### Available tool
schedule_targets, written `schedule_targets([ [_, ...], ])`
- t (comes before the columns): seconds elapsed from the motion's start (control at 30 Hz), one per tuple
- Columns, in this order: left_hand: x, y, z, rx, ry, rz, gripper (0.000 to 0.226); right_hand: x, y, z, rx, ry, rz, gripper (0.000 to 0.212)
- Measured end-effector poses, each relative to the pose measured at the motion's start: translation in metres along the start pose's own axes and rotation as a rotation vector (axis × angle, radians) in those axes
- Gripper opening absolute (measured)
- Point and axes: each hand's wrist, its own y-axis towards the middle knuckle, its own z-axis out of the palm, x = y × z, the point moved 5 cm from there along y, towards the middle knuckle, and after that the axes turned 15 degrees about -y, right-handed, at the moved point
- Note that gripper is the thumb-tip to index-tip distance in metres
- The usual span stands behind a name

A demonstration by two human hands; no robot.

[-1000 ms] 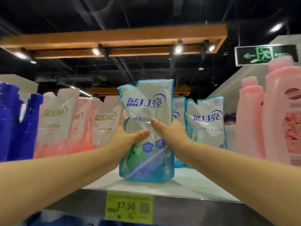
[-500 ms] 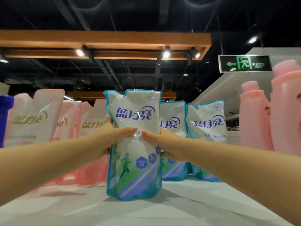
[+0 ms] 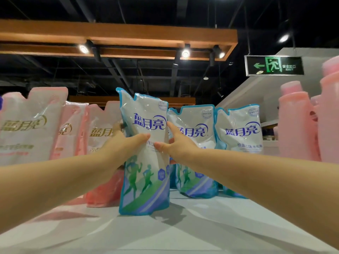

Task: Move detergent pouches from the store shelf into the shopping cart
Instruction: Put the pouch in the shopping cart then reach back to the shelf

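Both hands grip one front pouch (image 3: 145, 180) at its middle. It stands upright at the front of the white shelf (image 3: 192, 228). The left hand (image 3: 122, 147) wraps the pouch's left edge, thumb laid across the printed face and fingers curled behind. The right hand (image 3: 177, 143) takes the right edge the same way, thumb on the face and fingers out of sight behind. The two thumb tips lie close together, not touching. The pouch's base sits at the shelf surface with its shadow right under it. Whether it rests there or is just clear cannot be told.

The pouch is blue-edged, sealed at the top with a notched corner, and bulges towards the bottom. Its contents cannot be seen through the print.

Just behind it to the right stand two more blue pouches (image 3: 194, 143), side by side, upright and sealed. To the left is a row of pink pouches (image 3: 29, 125), also upright and closed. At the far right stand capped pink bottles (image 3: 297, 129).

Overhead are a wooden beam (image 3: 117, 33) with spotlights (image 3: 185, 54) and a green exit sign (image 3: 274, 65).
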Motion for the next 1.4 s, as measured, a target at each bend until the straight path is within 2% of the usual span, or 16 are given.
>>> schedule_targets([
  [0.17, 0.006, 0.005, 0.000, 0.015, -0.029, -0.029, 0.067, 0.002, 0.006, 0.002, 0.055, -0.058, 0.025, 0.077],
  [0.37, 0.005, 0.012, 0.009, -0.014, 0.076, 0.002, 0.074, 0.001, 0.008, 0.003, 0.090, -0.231, 0.078, 0.070],
  [0.53, 0.004, 0.015, 0.020, -0.049, 0.248, 0.032, 0.073, -0.001, 0.008, 0.006, 0.116, -0.428, 0.040, 0.064],
  [0.63, 0.004, 0.016, 0.026, -0.050, 0.332, 0.037, 0.071, -0.002, 0.002, 0.008, 0.162, -0.448, 0.034, 0.057],
  [0.73, 0.007, 0.018, 0.025, -0.049, 0.313, 0.043, 0.064, -0.001, -0.004, 0.008, 0.174, -0.403, 0.030, 0.054],
  [0.93, 0.012, 0.023, 0.010, -0.030, 0.148, 0.057, 0.046, -0.003, -0.013, 0.012, 0.172, -0.223, 0.059, 0.067],
  [1.13, 0.016, 0.018, 0.003, 0.070, -0.054, 0.011, 0.026, -0.012, -0.024, 0.013, 0.189, -0.225, -0.009, 0.111],
  [1.4, 0.028, 0.022, 0.016, 0.198, -0.221, -0.160, 0.032, -0.023, -0.026, 0.000, 0.082, -0.215, -0.114, 0.129],
])
